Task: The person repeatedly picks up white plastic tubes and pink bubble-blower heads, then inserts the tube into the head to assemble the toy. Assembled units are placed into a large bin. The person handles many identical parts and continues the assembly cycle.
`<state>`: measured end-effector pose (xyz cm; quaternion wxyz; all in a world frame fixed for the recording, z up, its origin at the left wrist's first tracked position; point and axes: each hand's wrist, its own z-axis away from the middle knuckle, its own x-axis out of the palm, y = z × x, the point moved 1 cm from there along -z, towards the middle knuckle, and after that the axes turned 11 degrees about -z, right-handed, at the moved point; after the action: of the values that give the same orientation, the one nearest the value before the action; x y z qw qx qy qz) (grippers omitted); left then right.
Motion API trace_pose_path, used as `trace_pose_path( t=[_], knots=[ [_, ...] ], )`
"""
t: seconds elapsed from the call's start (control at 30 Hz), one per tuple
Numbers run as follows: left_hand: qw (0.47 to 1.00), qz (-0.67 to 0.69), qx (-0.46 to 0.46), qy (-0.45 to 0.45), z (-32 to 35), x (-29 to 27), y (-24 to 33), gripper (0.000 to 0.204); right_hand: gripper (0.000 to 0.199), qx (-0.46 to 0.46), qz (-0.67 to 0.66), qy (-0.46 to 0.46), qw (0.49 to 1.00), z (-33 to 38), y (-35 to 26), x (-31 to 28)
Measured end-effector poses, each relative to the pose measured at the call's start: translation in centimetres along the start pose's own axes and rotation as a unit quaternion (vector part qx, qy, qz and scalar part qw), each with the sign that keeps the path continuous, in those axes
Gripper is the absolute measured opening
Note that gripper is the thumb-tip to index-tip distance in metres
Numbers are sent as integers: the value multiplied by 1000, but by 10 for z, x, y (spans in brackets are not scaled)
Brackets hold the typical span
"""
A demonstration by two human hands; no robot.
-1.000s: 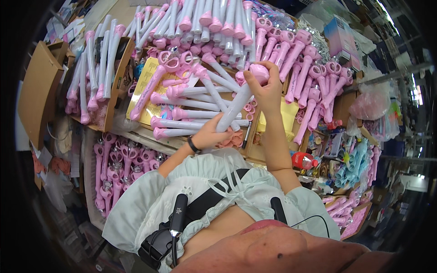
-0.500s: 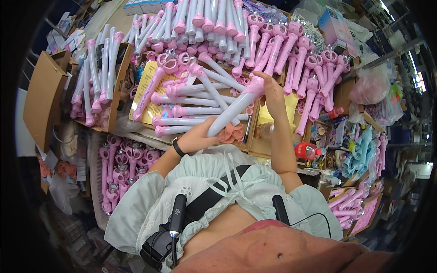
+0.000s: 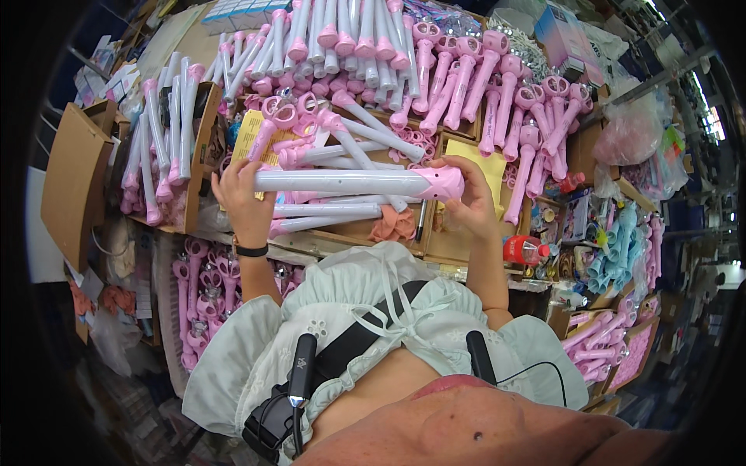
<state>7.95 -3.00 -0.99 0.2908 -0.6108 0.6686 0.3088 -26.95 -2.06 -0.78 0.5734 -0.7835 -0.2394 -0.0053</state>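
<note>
A pale grey toy wand tube (image 3: 342, 182) with a pink end piece lies level across the front of my body. My left hand (image 3: 245, 200) is closed round its left end. At the other end, my right hand (image 3: 475, 200) grips the pink piece between thumb and fingers. Beneath and beyond the tube, more pink-and-grey wand tubes (image 3: 311, 211) lie on the bench. An orange-pink cloth (image 3: 394, 224) sits close in front of me, beside a black pen (image 3: 421, 220).
Pink wand handles (image 3: 466, 85) stand crowded at the back right. Grey tubes (image 3: 365, 31) are piled at the back. A cardboard box (image 3: 203, 155) of tubes stands at left. Near my right arm is a red-labelled bottle (image 3: 526, 250). A crate (image 3: 175, 311) holds more pink handles.
The tube has swung from a slant to level, its pink end coming lower and nearer. My left hand has moved left and up to the tube's far-left end.
</note>
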Motion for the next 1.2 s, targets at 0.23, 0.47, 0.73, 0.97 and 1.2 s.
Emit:
trace_pose_path(
  t=[0.23, 0.47, 0.73, 0.97, 1.2],
  knots=[
    [956, 245, -154, -43, 3, -6, 1, 69, 56, -15, 29, 12, 999, 0, 8, -2],
    [949, 286, -135, 11, 2, -10, 10, 89, 56, 37, -21, 64, 997, 0, 17, -7],
    [937, 335, -102, -17, 6, -7, 19, 93, 40, 67, 82, 161, 981, 1, 24, -9],
    [603, 743, -291, 14, 12, -4, 55, 71, 19, -10, -30, 333, 943, 1, 47, -8],
    [301, 875, -378, 12, 16, 18, 61, 23, 20, -255, -57, 287, 922, 12, 38, -1]
  ],
)
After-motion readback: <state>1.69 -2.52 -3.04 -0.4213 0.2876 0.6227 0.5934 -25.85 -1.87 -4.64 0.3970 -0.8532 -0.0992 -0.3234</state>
